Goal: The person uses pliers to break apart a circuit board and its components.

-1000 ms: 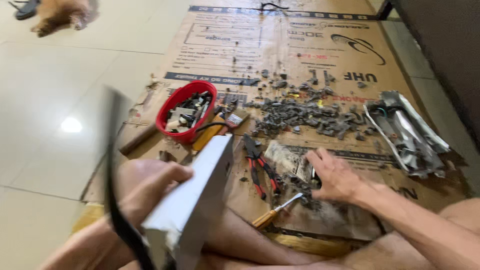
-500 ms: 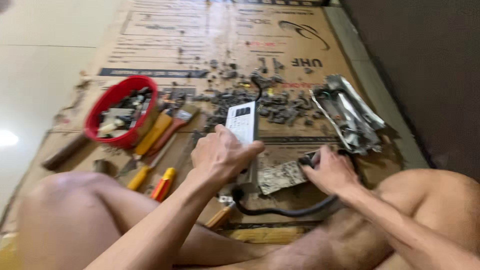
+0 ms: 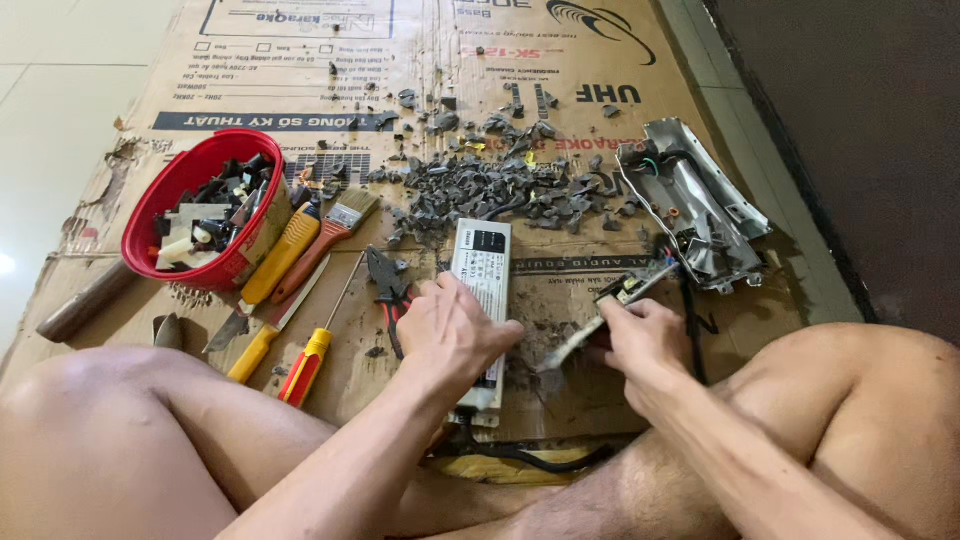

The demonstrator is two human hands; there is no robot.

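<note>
A long silver metal box (image 3: 482,262) with a dark label lies flat on the cardboard (image 3: 250,90) between my knees. My left hand (image 3: 450,335) rests on top of its near half, pressing it down. Just right of the box, my right hand (image 3: 640,345) grips a narrow board-like strip (image 3: 628,289) that runs diagonally from beside the box up toward the right. A black cable (image 3: 530,458) trails from the box's near end. What the strip's far tip carries is too small to make out.
A red bowl (image 3: 150,200) of small parts stands at the left. Beside it lie a yellow knife (image 3: 280,255), a paintbrush (image 3: 335,230), pliers (image 3: 385,285), screwdrivers (image 3: 310,355) and a wooden handle (image 3: 85,300). Grey fragments (image 3: 500,185) litter the middle; an opened metal casing (image 3: 695,205) lies right.
The silver box, held up at the left a second ago, now lies flat on the cardboard under my left hand. My right hand has taken hold of the narrow strip.
</note>
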